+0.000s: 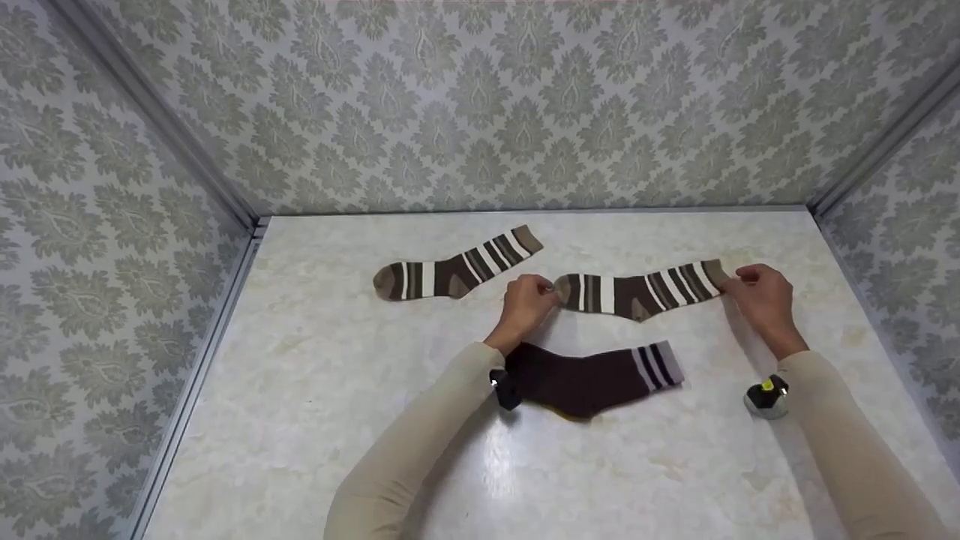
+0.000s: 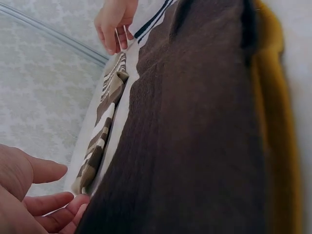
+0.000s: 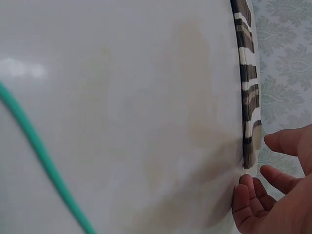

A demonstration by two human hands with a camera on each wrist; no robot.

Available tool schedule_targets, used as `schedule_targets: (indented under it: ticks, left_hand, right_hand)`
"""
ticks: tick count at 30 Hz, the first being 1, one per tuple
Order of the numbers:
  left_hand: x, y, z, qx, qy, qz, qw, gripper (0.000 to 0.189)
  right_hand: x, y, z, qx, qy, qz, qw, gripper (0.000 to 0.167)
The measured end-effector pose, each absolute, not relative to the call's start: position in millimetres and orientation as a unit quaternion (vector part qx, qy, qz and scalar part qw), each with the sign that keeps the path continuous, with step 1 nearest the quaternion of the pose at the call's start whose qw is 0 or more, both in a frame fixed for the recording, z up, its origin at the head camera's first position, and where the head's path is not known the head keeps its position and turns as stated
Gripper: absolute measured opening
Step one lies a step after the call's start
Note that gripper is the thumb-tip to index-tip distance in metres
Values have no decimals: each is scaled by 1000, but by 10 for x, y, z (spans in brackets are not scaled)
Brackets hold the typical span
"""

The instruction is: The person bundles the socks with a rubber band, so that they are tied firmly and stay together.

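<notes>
A brown, white and olive striped sock (image 1: 626, 295) lies flat on the table, toe to the left. At its toe is my left hand (image 1: 527, 304), its thumb apart from fingers that touch the toe end in the left wrist view. By the tan cuff stands my right hand (image 1: 763, 300), thumb and fingers spread in the right wrist view, fingertips close to the cuff edge. A matching striped sock (image 1: 442, 276) lies farther left. Nearer me is a dark brown sock (image 1: 581, 377) with a grey striped cuff, partly hidden by my left wrist; something mustard yellow (image 2: 278, 122) shows along its edge.
The pale marbled table (image 1: 300, 420) ends at patterned walls (image 1: 480, 105) at the back and sides. Part of a green cord or band (image 3: 46, 158) crosses the right wrist view. Dark wrist devices (image 1: 506, 388) sit at both sleeves.
</notes>
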State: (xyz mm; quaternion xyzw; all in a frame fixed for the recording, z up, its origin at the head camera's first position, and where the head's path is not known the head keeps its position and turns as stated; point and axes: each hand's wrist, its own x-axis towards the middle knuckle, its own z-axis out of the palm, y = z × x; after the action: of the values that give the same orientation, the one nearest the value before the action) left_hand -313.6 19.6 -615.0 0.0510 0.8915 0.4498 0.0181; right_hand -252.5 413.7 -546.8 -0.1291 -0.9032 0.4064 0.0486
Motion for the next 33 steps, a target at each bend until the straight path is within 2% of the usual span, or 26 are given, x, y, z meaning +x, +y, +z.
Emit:
schedule_targets:
  ticks: [6,11,17,20,27,33]
  left_hand:
    - [-3197,284,-6169,40,894,445,28,22]
    - [-3178,331,-6085,15,897,441,39,25]
    - [-3155,366,-5935,9,908,416,49,18]
    - [-3164,340,-5912,24,904,421,69,28]
    - [-3283,211,-6091,51,872,472,120,45]
    - [-3278,56,-6148,60,867,478,122,56]
  right_hand:
    - [-2598,4129,-5500,-126,-914,383,55,53]
    - [-2683,4078,-5518,-128,-926,353,48,55]
    - [-2731,4011,-5540,-118,-936,331,26,52]
    - [-2727,3978,-5532,-101,-936,335,18,48]
    - [-2675,3950,-5492,-71,-934,348,48,37]
    - [-2610,3886,-5345,-45,-934,354,16,45]
